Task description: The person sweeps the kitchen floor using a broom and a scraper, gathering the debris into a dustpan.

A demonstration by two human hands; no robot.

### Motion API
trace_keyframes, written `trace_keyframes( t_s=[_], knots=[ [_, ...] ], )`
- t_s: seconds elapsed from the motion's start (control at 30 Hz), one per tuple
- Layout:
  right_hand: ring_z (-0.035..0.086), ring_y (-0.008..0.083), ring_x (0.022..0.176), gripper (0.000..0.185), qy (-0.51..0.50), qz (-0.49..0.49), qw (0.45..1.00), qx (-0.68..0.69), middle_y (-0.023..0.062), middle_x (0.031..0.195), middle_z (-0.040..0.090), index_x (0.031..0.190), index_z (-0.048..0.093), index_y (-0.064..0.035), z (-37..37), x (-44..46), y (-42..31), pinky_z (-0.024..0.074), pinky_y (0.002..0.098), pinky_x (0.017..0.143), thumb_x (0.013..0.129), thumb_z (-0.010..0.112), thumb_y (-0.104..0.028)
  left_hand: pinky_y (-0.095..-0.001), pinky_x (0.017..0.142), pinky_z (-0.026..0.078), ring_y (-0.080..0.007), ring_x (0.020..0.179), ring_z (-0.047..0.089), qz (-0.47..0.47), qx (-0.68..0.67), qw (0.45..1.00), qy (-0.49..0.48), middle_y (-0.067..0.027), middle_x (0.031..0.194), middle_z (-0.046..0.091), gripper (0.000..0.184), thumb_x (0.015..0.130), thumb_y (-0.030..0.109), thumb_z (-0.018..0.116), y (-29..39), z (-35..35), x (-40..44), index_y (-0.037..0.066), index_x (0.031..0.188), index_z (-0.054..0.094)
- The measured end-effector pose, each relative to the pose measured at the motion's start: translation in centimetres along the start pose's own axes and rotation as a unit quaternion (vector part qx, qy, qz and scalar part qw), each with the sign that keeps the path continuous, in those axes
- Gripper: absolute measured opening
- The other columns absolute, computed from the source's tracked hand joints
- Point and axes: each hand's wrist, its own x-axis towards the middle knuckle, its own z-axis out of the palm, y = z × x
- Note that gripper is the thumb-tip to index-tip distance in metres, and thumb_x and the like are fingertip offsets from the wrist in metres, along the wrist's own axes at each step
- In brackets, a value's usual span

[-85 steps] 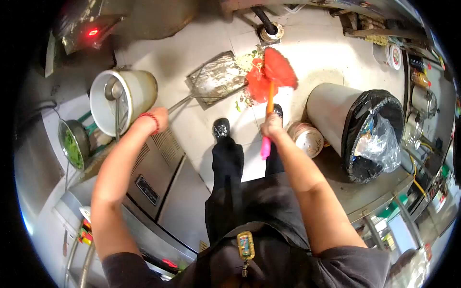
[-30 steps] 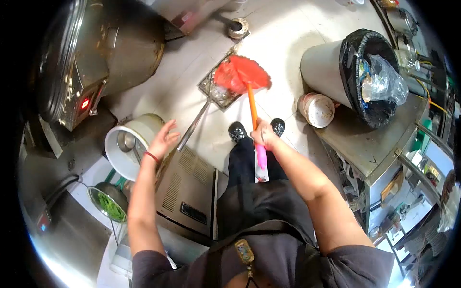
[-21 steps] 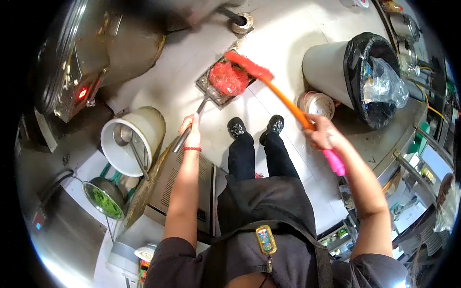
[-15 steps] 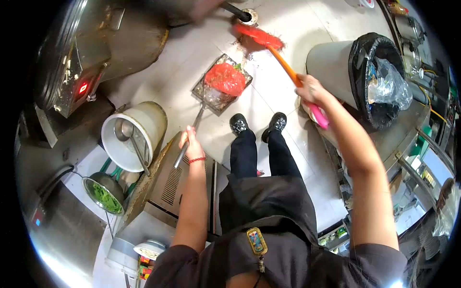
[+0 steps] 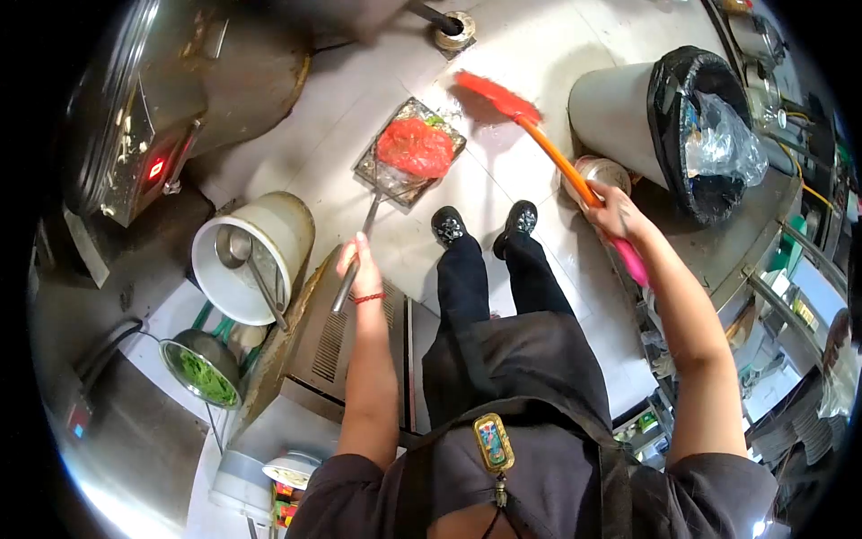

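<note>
My left hand (image 5: 361,268) is wrapped round the metal handle of a dustpan (image 5: 395,190), whose pan lies on the floor tiles. A crumpled red plastic bag (image 5: 415,148) and some green scraps sit in the pan. In my right hand (image 5: 616,214) is a broom (image 5: 555,158) with an orange and pink handle, held at a slant. Its red bristle head (image 5: 496,97) is on the floor to the right of the dustpan, apart from it. Wet-looking dirt shows on the tiles between them.
A bin with a black liner (image 5: 620,117) stands on the right, a round tin (image 5: 603,172) beside it. To the left are a white bucket with ladles (image 5: 296,225) and a bowl of chopped greens (image 5: 205,375). A floor pipe fitting (image 5: 455,34) is ahead.
The broom has come nearer to me and to the right, its head leaving the pipe fitting. My right hand has shifted right and down. The dustpan has barely moved.
</note>
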Motion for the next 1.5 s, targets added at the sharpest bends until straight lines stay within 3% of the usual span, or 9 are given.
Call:
trace_keyframes(
  t_s=[0.37, 0.7, 0.83, 1.13, 1.23, 1.27, 1.3, 1.37, 1.5],
  knots=[
    [0.055, 0.0167, 0.046, 0.056, -0.083, -0.027, 0.984, 0.154, 0.0125, 0.067, 0.057, 0.124, 0.039, 0.001, 16.0, 1.2, -4.2, 0.0445, 0.029, 0.04, 0.069, 0.051, -0.002, -0.0227, 0.052, 0.03, -0.0051, 0.055, 0.028, 0.045, -0.054, 0.991, -0.115, 0.0046, 0.055, 0.033, 0.038, 0.078, 0.01, 0.062, 3.7, 1.4, 2.2, 0.006, 0.054, 0.033],
    [0.046, 0.0101, 0.042, 0.064, -0.085, -0.016, 0.951, 0.296, 0.0057, 0.065, 0.053, 0.133, 0.032, -0.0037, 0.0, -21.7, 3.7, 0.0396, 0.0246, 0.04, 0.072, 0.052, -0.005, -0.0214, 0.058, 0.03, -0.0065, 0.061, 0.038, 0.067, -0.275, 0.939, -0.194, 0.0032, 0.061, 0.042, 0.027, 0.073, 0.001, 0.059, 25.9, 2.3, -3.5, 0.008, 0.055, 0.04],
    [0.044, 0.0072, 0.041, 0.065, -0.041, 0.0, 0.91, 0.412, 0.0017, 0.065, 0.049, 0.135, 0.027, -0.0045, -4.8, -34.7, 7.7, 0.0371, 0.0221, 0.038, 0.075, 0.05, 0.0, -0.0269, 0.055, 0.037, -0.0112, 0.052, 0.04, 0.336, -0.218, 0.803, -0.44, -0.0017, 0.057, 0.041, 0.024, 0.083, 0.006, 0.054, 39.0, 0.0, -9.6, 0.004, 0.061, 0.045],
    [0.041, 0.0074, 0.039, 0.069, 0.15, -0.114, 0.71, 0.679, 0.0073, 0.072, 0.05, 0.137, 0.023, -0.0058, -1.9, -53.1, 19.0, 0.0355, 0.0205, 0.036, 0.075, 0.051, 0.001, -0.0205, 0.05, 0.025, -0.0095, 0.052, 0.028, 0.518, -0.11, 0.708, -0.466, 0.0025, 0.064, 0.033, 0.014, 0.093, 0.012, 0.039, 71.0, 9.7, -25.7, 0.004, 0.095, 0.05],
    [0.037, 0.0088, 0.033, 0.07, 0.133, -0.184, 0.562, 0.795, 0.0103, 0.073, 0.049, 0.139, 0.019, -0.0091, 0.2, -54.5, 22.4, 0.0313, 0.022, 0.03, 0.077, 0.051, -0.005, -0.0235, 0.034, 0.024, -0.006, 0.037, 0.034, 0.616, -0.089, 0.692, -0.365, 0.0089, 0.048, 0.037, 0.022, 0.087, 0.018, 0.053, 76.4, 18.3, -34.6, 0.013, 0.066, 0.055],
    [0.037, 0.0088, 0.033, 0.07, 0.14, -0.196, 0.551, 0.799, 0.0103, 0.073, 0.049, 0.139, 0.019, -0.0091, 0.6, -54.1, 23.4, 0.0313, 0.022, 0.03, 0.077, 0.051, -0.005, -0.0243, 0.035, 0.028, -0.0068, 0.038, 0.04, 0.483, -0.057, 0.665, -0.566, 0.0052, 0.049, 0.044, 0.026, 0.086, 0.02, 0.053, 79.3, 24.1, -31.7, 0.01, 0.062, 0.056],
    [0.036, 0.0087, 0.033, 0.07, 0.096, -0.219, 0.503, 0.831, 0.0103, 0.074, 0.048, 0.139, 0.019, -0.0098, 0.8, -53.4, 23.9, 0.0306, 0.0219, 0.03, 0.077, 0.052, -0.005, -0.0262, 0.035, 0.031, -0.0089, 0.039, 0.044, 0.79, 0.051, 0.558, -0.248, 0.001, 0.047, 0.047, 0.03, 0.084, 0.021, 0.054, 78.0, 23.0, -39.0, 0.006, 0.057, 0.056],
    [0.035, 0.0083, 0.035, 0.069, 0.005, -0.252, 0.419, 0.872, 0.0085, 0.073, 0.047, 0.139, 0.02, -0.0128, 1.5, -50.7, 25.6, 0.0294, 0.0214, 0.03, 0.079, 0.053, -0.008, -0.0296, 0.039, 0.036, -0.0112, 0.04, 0.044, 0.708, 0.051, 0.636, -0.301, -0.0037, 0.043, 0.045, 0.034, 0.081, 0.021, 0.053, 77.7, 25.9, -44.3, 0.001, 0.053, 0.051],
    [0.037, 0.0077, 0.038, 0.066, 0.0, -0.251, 0.458, 0.853, 0.0064, 0.073, 0.046, 0.139, 0.021, -0.015, 0.6, -42.1, 28.6, 0.0304, 0.0207, 0.033, 0.081, 0.052, -0.006, -0.0318, 0.043, 0.037, -0.0123, 0.041, 0.042, 0.759, 0.085, 0.509, -0.398, -0.0053, 0.043, 0.043, 0.032, 0.08, 0.018, 0.054, 76.3, 30.0, -50.5, 0.0, 0.054, 0.05]
  ],
)
